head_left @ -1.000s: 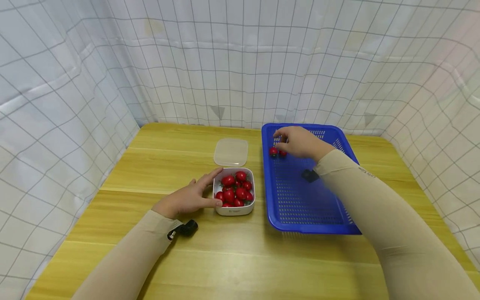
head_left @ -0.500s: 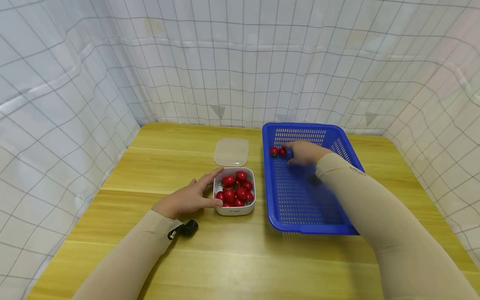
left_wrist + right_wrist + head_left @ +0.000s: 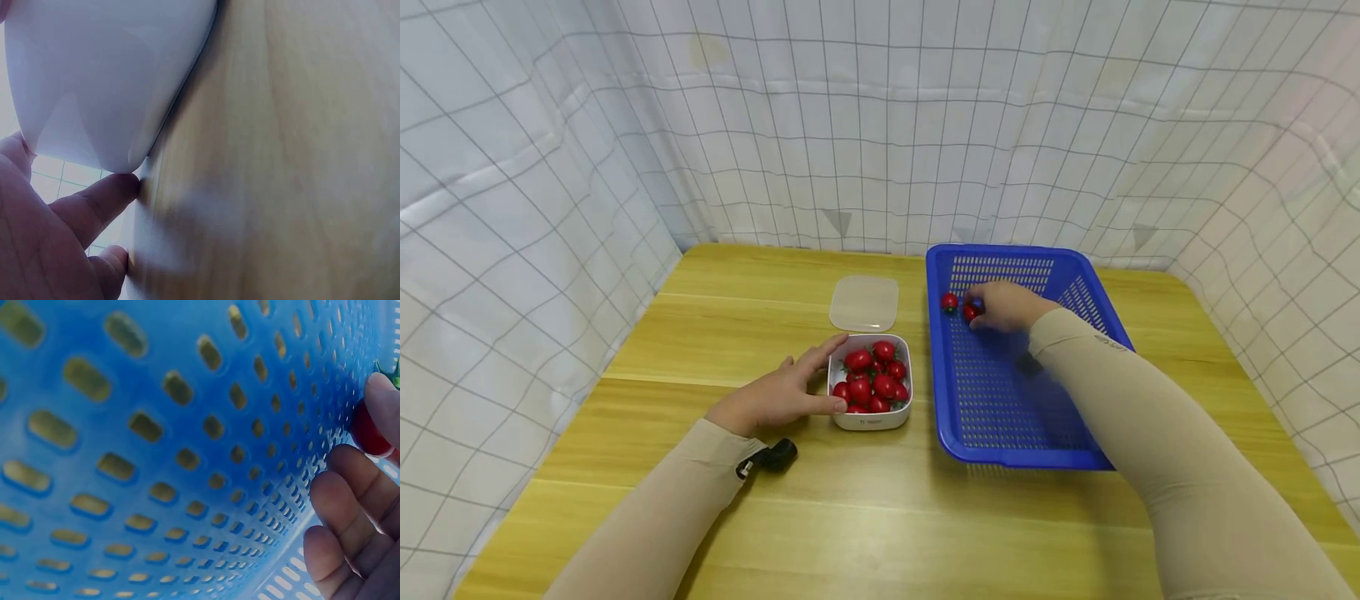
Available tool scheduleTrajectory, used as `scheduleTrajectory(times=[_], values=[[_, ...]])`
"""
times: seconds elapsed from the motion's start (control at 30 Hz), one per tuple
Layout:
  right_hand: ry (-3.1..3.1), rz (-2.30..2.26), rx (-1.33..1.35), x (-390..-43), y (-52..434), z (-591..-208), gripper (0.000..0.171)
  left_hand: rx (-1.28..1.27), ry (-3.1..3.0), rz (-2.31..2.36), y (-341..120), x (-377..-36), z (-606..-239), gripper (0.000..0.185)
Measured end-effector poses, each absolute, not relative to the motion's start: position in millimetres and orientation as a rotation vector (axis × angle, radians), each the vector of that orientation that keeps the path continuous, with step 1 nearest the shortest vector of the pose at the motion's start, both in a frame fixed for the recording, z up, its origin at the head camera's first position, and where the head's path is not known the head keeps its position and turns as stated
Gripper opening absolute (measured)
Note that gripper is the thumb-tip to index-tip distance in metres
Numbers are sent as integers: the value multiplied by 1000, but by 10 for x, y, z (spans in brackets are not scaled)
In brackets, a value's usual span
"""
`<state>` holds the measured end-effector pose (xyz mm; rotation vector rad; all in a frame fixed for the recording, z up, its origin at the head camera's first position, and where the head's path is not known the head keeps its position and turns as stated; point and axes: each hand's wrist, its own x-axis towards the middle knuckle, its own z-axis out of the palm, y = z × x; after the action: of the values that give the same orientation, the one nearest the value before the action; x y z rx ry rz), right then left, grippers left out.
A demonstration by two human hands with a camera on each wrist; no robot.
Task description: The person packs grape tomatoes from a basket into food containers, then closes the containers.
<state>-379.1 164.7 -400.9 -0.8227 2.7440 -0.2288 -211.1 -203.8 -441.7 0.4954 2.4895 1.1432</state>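
Observation:
My left hand (image 3: 782, 396) rests against the left side of a white square food container (image 3: 871, 422), thumb at the front rim and index finger at the back corner. Its fingers are fairly straight; the left wrist view has fingertips touching the smooth outer wall (image 3: 106, 75). Several cherry tomatoes (image 3: 860, 389) fill the container. Inside a blue perforated basket (image 3: 1030, 457), my right hand (image 3: 1011, 305) pinches a cherry tomato (image 3: 972, 313) between thumb and finger, also visible as a red tomato (image 3: 370, 430) in the right wrist view. Just left of it lies another cherry tomato (image 3: 949, 302).
A translucent lid (image 3: 863, 303) lies flat behind the container. The basket stands to the container's right on the wooden table (image 3: 820, 517). A white grid-patterned curtain (image 3: 880, 150) closes off the back and both sides.
My right hand came down into the basket, from above the two tomatoes to their right side, and took hold of the right one, which shifted slightly. The left hand stayed against the container.

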Motion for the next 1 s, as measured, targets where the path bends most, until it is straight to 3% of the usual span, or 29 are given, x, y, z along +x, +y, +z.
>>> scheduleTrajectory(times=[0.73,1.0], values=[[2661,-154,-817,-3750,1616,-3963,36,498,2487,1160,-2036,-2099,-4428,104],[2649,-174,-815,-3742,1625,-3916,22,506,2504,1159,-2042,-2105,-4437,102]])
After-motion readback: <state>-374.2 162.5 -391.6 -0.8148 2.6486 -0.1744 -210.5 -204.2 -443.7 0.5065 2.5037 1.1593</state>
